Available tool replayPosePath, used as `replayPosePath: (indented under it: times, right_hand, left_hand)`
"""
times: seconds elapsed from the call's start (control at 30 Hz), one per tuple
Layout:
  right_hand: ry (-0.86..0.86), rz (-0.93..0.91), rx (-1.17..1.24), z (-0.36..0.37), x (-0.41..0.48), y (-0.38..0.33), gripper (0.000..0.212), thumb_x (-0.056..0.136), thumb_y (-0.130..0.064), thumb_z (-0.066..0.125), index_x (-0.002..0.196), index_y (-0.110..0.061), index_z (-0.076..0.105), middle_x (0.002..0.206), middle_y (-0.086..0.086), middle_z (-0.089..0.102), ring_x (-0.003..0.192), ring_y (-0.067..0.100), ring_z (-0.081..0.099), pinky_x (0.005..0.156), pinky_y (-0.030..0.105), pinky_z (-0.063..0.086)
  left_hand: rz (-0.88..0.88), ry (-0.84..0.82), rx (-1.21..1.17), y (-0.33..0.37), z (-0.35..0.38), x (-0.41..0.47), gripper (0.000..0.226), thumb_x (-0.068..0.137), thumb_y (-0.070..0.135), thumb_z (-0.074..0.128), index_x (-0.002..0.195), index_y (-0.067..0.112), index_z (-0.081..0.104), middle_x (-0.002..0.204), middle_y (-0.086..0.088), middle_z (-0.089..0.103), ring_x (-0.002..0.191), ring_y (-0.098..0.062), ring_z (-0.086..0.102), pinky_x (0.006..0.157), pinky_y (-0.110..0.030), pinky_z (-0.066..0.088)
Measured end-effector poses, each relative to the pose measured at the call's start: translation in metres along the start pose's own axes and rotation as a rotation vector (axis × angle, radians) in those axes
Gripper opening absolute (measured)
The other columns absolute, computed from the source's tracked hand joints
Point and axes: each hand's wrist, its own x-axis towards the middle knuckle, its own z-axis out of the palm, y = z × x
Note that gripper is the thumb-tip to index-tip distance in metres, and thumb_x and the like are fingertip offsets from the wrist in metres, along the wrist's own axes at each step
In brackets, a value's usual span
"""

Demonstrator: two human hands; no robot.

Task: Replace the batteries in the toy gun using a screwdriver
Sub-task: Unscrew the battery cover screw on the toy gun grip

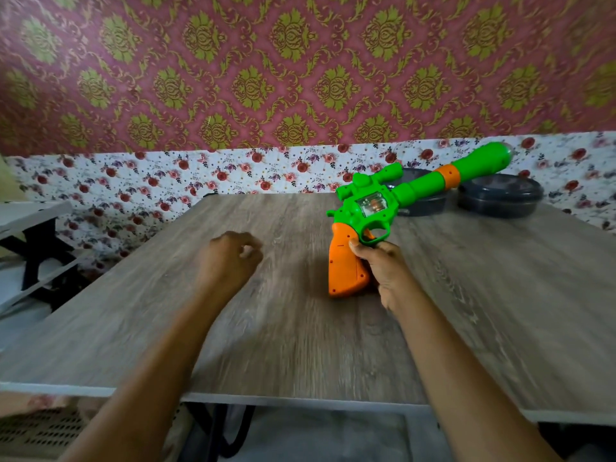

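A green toy gun (393, 198) with an orange grip, an orange band on its long barrel and a small scope on top is held up over the wooden table (166, 311). Its barrel points up and to the right. My right hand (383, 268) grips the orange handle from the right side, thumb on its face. My left hand (230, 258) hovers over the table to the left of the gun, fingers loosely curled, holding nothing. No screwdriver or batteries are in view.
Two dark round lidded containers (500, 195) stand at the table's far right, behind the gun's barrel. A white and black rack (36, 241) stands to the left of the table. Patterned walls close off the back.
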Motion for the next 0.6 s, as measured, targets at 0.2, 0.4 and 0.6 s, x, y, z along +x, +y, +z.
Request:
replayPosePath:
  times: [0.2, 0.4, 0.6]
  right_hand:
    - [0.038, 0.014, 0.004, -0.002, 0.002, 0.001, 0.014, 0.083, -0.013, 0.065, 0.097, -0.012, 0.063, 0.099, 0.010, 0.064, 0.093, 0.023, 0.058, 0.092, 0.040, 0.046]
    - [-0.141, 0.111, 0.045, -0.003, 0.006, 0.001, 0.033, 0.085, -0.006, 0.059, 0.117, -0.004, 0.055, 0.111, 0.015, 0.062, 0.104, 0.028, 0.057, 0.098, 0.047, 0.044]
    - [-0.201, 0.021, -0.017, -0.004, -0.002, -0.002, 0.039, 0.081, 0.001, 0.060, 0.118, -0.006, 0.052, 0.097, 0.009, 0.065, 0.091, 0.021, 0.060, 0.087, 0.036, 0.047]
  left_hand:
    - [-0.234, -0.586, -0.844, 0.081, 0.027, -0.015, 0.033, 0.085, 0.017, 0.067, 0.117, 0.014, 0.057, 0.100, -0.007, 0.065, 0.079, -0.014, 0.064, 0.058, -0.019, 0.054]
    - [-0.242, -0.500, -0.997, 0.071, 0.041, -0.015, 0.040, 0.083, 0.009, 0.069, 0.119, 0.018, 0.055, 0.104, -0.009, 0.066, 0.085, -0.013, 0.065, 0.057, -0.018, 0.054]
    - [-0.209, -0.490, -0.998, 0.065, 0.040, -0.015, 0.038, 0.082, 0.004, 0.069, 0.114, 0.020, 0.056, 0.097, -0.007, 0.069, 0.087, -0.017, 0.066, 0.063, -0.023, 0.057]
